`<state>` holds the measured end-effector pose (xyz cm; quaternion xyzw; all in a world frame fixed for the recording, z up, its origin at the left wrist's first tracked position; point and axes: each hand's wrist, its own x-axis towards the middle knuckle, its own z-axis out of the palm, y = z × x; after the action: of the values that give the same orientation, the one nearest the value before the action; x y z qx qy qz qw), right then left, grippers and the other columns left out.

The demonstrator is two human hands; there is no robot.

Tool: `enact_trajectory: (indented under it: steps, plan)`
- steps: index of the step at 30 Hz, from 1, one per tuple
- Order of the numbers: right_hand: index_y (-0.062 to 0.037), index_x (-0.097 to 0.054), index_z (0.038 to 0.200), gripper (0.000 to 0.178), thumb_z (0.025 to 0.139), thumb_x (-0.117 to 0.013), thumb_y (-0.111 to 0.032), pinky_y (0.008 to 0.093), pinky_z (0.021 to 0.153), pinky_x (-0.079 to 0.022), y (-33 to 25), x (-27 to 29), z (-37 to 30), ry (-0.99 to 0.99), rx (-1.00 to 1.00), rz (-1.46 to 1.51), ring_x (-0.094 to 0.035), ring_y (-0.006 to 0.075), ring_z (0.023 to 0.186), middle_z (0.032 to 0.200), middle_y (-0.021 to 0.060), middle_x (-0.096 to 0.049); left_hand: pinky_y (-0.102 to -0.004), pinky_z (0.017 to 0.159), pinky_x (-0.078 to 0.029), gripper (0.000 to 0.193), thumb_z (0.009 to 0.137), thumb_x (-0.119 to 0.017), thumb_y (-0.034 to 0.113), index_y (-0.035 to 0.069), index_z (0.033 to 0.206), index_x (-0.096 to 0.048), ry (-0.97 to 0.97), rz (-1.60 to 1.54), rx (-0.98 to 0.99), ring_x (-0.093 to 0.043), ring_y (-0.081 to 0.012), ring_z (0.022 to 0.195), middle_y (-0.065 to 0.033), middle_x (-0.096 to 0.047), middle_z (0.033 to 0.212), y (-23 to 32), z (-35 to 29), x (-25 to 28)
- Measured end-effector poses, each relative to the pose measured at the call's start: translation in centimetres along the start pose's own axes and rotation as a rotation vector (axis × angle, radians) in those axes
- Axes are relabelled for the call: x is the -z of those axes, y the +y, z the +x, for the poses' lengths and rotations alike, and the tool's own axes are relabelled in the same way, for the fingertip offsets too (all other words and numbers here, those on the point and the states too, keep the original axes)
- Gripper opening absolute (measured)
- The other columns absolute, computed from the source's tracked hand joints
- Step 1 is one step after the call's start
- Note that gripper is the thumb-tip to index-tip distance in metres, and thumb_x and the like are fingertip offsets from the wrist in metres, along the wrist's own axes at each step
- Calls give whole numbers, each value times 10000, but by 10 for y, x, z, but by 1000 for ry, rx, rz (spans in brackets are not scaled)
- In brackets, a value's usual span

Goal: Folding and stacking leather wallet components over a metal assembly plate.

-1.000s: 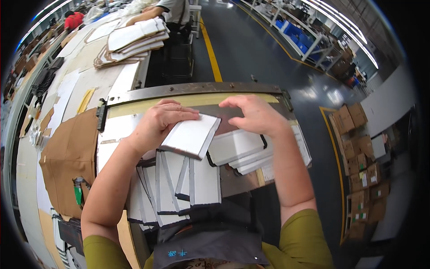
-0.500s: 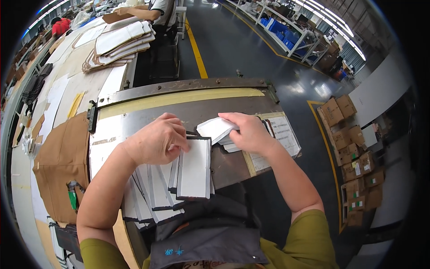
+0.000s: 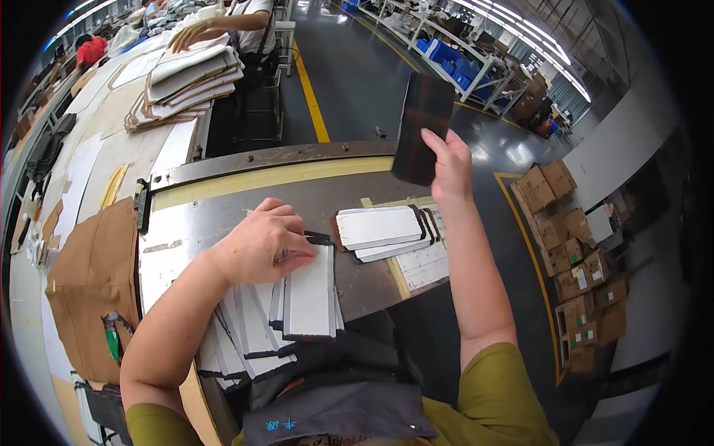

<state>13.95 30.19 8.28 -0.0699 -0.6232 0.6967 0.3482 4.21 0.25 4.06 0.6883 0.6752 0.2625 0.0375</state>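
Note:
My right hand (image 3: 452, 167) is raised above the far right of the metal work plate, closed around the lower edge of a dark rectangular panel (image 3: 422, 126) with faint reddish stripes. The thumb presses on its face. Over a fan of white panels with dark edges (image 3: 309, 297), my left hand (image 3: 264, 241) is curled, with thumb and fingers drawn together. Whatever the left fingers hold, if anything, is hidden. A small stack of similar white panels (image 3: 379, 227) lies on the plate between my hands.
The metal plate (image 3: 230, 204) has a raised bar (image 3: 282, 154) along its far edge. Brown fabric (image 3: 97, 275) drapes at its left. Stacked white and brown pieces (image 3: 186, 82) lie on the long table. A co-worker's arm (image 3: 223, 26) reaches over them. Cardboard boxes (image 3: 576, 267) stand at right.
My right hand has lifted the panel up and away from the stack, and its dark face now shows. My left hand stays over the fanned panels. The co-worker's arm has moved.

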Motion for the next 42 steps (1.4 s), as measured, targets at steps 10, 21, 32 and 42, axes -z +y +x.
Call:
enact_trajectory:
  steps: [10,21,32,42]
  plan:
    - [-64,-663,955,227,784,-698,80,299,1008,-459,118,-88,-23,-643,89,-567,-549,242,1309,1281,179,-659,-429,1094,-369,430,824,-715,114,82,1246,-639,289,238,396,-506,-299,1293,-92,-579,1376,-54,-13,-18]
    - [-86,-725,1067,335,733,-741,-63,455,1049,-427,96,-74,-31,-717,540,-1030,-629,295,1171,1176,141,-704,-411,1117,-339,376,819,-701,94,112,1193,-666,176,271,453,-523,-265,1242,-56,-629,1237,-43,-8,-13]
    - [-104,-722,1144,377,767,-733,-114,456,1116,-385,106,-77,-24,-753,548,-1022,-607,261,1223,1251,137,-676,-444,1162,-282,535,808,-720,153,93,1320,-575,126,268,502,-423,-272,1375,-78,-533,1428,-49,-9,-10]
    - [-138,-738,1121,377,746,-743,-107,444,1088,-400,106,-79,-28,-702,595,-1048,-617,271,1163,1210,115,-686,-441,1140,-299,509,805,-716,157,103,1297,-597,151,318,487,-454,-283,1328,-88,-548,1380,-50,-10,-13]
